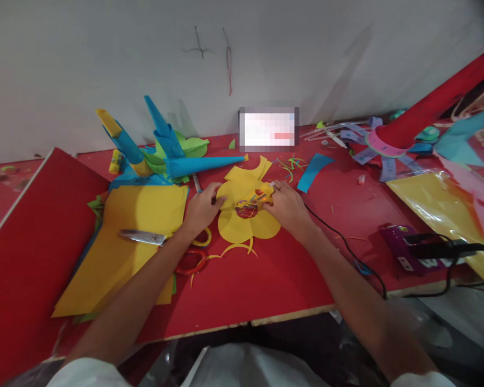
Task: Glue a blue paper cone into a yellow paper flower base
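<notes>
A yellow paper flower (248, 180) with rounded petals and a round hole in its middle lies in front of me on the red table. My left hand (205, 207) pinches the flower's left edge between thumb and fingers; a small dark spot shows at the fingers, too small to name. In my right hand (287, 203) is a small yellow glue gun (265, 192), its nozzle over the flower near the hole. A black cord trails from that hand to the right. Scissors (145, 236) with yellow and red handles lie partly under my left forearm.
Yellow paper sheets (145, 207) are stacked on the left beside a red board (44, 242). Blue paper cones (167, 142) stand behind. A blurred screen (269, 128) leans on the wall. Right are a blue strip (315, 171), a red tube (439, 97) and a purple box (403, 247) with plugged cords.
</notes>
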`<control>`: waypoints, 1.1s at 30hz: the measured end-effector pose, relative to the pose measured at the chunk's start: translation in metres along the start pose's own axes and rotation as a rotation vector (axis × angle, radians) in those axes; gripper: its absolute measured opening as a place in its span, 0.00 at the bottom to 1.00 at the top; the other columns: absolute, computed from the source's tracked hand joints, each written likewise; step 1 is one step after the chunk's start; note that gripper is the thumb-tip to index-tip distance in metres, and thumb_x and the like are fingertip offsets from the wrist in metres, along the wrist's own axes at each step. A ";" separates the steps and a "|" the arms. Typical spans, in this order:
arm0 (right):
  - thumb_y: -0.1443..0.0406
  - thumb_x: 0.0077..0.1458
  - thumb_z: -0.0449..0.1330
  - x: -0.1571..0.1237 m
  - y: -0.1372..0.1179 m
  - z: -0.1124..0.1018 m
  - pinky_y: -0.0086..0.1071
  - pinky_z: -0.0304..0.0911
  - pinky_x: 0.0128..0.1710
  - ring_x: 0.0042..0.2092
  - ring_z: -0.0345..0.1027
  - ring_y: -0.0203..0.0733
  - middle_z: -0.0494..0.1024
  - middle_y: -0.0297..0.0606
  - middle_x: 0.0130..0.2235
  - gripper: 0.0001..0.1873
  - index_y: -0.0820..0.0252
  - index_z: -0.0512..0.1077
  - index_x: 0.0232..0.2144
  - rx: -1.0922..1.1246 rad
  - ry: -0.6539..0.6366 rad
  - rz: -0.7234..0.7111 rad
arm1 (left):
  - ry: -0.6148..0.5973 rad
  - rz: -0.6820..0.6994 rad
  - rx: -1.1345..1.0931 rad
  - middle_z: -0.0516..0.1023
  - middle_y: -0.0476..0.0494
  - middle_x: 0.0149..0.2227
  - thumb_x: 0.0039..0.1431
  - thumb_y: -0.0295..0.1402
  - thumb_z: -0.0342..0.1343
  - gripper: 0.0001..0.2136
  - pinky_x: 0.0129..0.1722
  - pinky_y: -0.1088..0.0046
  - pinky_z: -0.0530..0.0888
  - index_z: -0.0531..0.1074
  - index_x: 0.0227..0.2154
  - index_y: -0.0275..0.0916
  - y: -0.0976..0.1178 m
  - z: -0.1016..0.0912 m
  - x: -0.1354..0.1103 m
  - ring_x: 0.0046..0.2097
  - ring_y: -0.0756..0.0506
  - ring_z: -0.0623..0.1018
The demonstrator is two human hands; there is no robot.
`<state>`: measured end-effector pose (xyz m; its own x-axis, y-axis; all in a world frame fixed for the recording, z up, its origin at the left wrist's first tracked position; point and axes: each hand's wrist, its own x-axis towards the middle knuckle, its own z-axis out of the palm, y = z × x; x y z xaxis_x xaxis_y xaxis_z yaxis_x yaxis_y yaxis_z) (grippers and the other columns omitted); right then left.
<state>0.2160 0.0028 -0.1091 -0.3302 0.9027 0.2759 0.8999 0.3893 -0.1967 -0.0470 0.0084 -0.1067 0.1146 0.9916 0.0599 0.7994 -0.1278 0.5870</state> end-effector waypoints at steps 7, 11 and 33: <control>0.62 0.61 0.68 0.000 -0.004 -0.001 0.45 0.70 0.55 0.55 0.73 0.59 0.79 0.53 0.51 0.18 0.63 0.76 0.51 0.022 0.004 0.058 | -0.002 -0.010 0.000 0.86 0.44 0.44 0.68 0.40 0.55 0.17 0.46 0.64 0.76 0.72 0.58 0.47 0.000 0.000 -0.001 0.46 0.38 0.84; 0.61 0.62 0.67 0.000 -0.003 0.002 0.46 0.71 0.54 0.53 0.74 0.58 0.80 0.51 0.49 0.16 0.61 0.76 0.50 0.026 0.036 0.044 | 0.003 -0.008 -0.011 0.85 0.44 0.46 0.68 0.40 0.56 0.17 0.48 0.64 0.76 0.73 0.57 0.47 0.000 0.000 0.000 0.49 0.38 0.83; 0.72 0.63 0.59 0.002 0.000 0.001 0.46 0.70 0.54 0.53 0.73 0.58 0.78 0.52 0.49 0.11 0.64 0.74 0.48 -0.016 0.002 0.016 | 0.007 0.002 -0.001 0.85 0.45 0.44 0.68 0.40 0.56 0.17 0.45 0.65 0.75 0.72 0.57 0.46 -0.002 0.001 0.000 0.45 0.39 0.83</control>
<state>0.2151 0.0045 -0.1097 -0.3152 0.9083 0.2751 0.9095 0.3719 -0.1856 -0.0480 0.0088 -0.1087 0.1122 0.9914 0.0669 0.7983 -0.1300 0.5880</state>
